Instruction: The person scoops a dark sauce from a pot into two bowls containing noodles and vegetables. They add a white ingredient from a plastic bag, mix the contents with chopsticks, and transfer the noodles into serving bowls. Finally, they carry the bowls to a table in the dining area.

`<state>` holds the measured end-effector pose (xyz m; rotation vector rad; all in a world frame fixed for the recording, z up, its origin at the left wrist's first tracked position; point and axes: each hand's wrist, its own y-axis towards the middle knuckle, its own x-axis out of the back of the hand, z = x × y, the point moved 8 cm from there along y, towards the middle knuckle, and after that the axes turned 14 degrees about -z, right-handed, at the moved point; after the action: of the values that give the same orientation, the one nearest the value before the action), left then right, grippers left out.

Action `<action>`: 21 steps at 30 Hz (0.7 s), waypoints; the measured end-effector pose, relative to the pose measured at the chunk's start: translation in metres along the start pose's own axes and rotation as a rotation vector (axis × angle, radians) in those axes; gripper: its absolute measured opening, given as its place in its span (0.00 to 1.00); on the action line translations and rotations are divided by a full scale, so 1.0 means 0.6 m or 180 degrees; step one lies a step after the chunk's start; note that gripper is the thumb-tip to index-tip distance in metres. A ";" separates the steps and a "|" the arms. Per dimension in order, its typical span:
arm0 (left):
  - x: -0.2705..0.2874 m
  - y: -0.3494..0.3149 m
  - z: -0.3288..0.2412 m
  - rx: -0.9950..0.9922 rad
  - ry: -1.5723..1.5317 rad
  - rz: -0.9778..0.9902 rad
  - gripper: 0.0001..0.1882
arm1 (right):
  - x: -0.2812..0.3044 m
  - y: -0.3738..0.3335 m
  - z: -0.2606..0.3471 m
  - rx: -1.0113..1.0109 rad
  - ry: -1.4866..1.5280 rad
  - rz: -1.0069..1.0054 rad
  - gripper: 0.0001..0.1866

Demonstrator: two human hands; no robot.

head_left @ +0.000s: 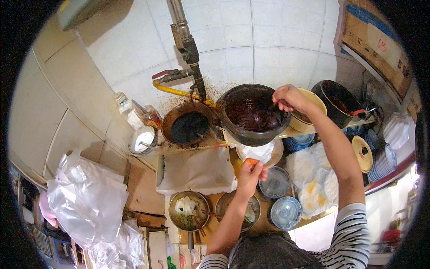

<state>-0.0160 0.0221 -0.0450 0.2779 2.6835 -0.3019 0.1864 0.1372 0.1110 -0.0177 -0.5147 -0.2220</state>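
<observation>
Over the right rim of a large dark pot (230, 124) my right hand (290, 98) is closed round what looks like a dark utensil handle; its lower end is lost in the dark red sauce (251, 114). My left hand (251, 177) is closed on a small orange thing (251, 161) whose kind I cannot make out, in front of that pot. Behind this hand lies a bowl (278, 152) with white paper in it. Closer to me are a pan (179, 219) with white and green food and chopsticks, and a second pan (255, 219), partly behind my left forearm.
A black-filled wok (190, 127) and a bowl of white powder (144, 139) stand left on the shelf, below a gas pipe (190, 49). Rightward are a cream pot (319, 99), a black pot (324, 89), stacked blue bowls (299, 142) and stained paper (316, 193). Plastic bags (89, 197) hang left.
</observation>
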 end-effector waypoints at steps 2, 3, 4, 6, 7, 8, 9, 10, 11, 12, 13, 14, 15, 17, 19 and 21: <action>0.003 -0.033 0.005 0.0133 0.0237 0.0156 0.07 | 0.000 0.009 -0.013 0.0153 0.0123 -0.0340 0.12; 0.016 -0.047 0.007 0.0276 0.0314 0.0218 0.07 | -0.026 -0.001 0.005 0.0345 0.0119 -0.0184 0.12; 0.028 -0.061 0.009 0.0420 0.0390 0.0280 0.07 | -0.037 -0.014 0.013 0.0229 0.0263 0.0042 0.11; 0.066 -0.097 0.008 0.0530 0.0383 0.0041 0.07 | -0.009 -0.016 -0.010 -0.0327 0.0373 0.0201 0.11; 0.082 -0.113 0.013 0.0602 0.0359 -0.0069 0.07 | 0.015 -0.009 -0.019 -0.0377 0.0293 0.0037 0.11; 0.092 -0.120 0.014 0.0528 0.0396 -0.0136 0.07 | 0.021 -0.001 -0.023 -0.0284 0.0423 -0.0148 0.11; 0.101 -0.126 0.018 0.0473 0.0451 -0.0181 0.07 | 0.019 0.006 -0.034 -0.0209 0.0560 -0.0357 0.11; 0.108 -0.133 0.027 0.0417 0.0506 -0.0224 0.08 | 0.020 0.009 -0.043 -0.0133 0.0694 -0.0571 0.11; 0.128 -0.138 0.032 0.0202 0.0411 -0.0372 0.08 | -0.016 -0.005 -0.011 -0.0039 0.0485 -0.0460 0.10; 0.145 -0.147 0.031 0.0152 0.0622 -0.0477 0.07 | -0.046 -0.015 0.004 0.0010 0.0666 -0.0087 0.10; 0.161 -0.154 0.027 0.0102 0.0832 -0.0584 0.07 | -0.041 -0.018 0.008 -0.0125 0.0702 0.0050 0.10; 0.181 -0.167 0.028 0.0083 0.1036 -0.0703 0.07 | -0.034 -0.019 -0.001 -0.0287 0.0729 0.0204 0.10; 0.194 -0.175 0.035 0.0090 0.0986 -0.0687 0.06 | -0.002 -0.008 -0.017 -0.0406 0.0614 -0.0082 0.10; 0.212 -0.185 0.043 0.0120 0.0862 -0.0786 0.06 | 0.030 0.008 -0.036 -0.0339 0.0526 -0.0480 0.10; 0.221 -0.193 0.051 -0.0073 0.1181 -0.0780 0.06 | -0.002 0.005 -0.015 0.0016 0.0622 -0.0418 0.10; 0.231 -0.211 0.048 0.0202 0.1016 -0.0842 0.05 | -0.041 -0.016 0.007 -0.0002 0.0790 -0.0017 0.11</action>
<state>-0.1583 -0.0857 -0.1089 -0.0154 3.0338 -0.4567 0.1614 0.1333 0.1024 0.0107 -0.2676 -0.2259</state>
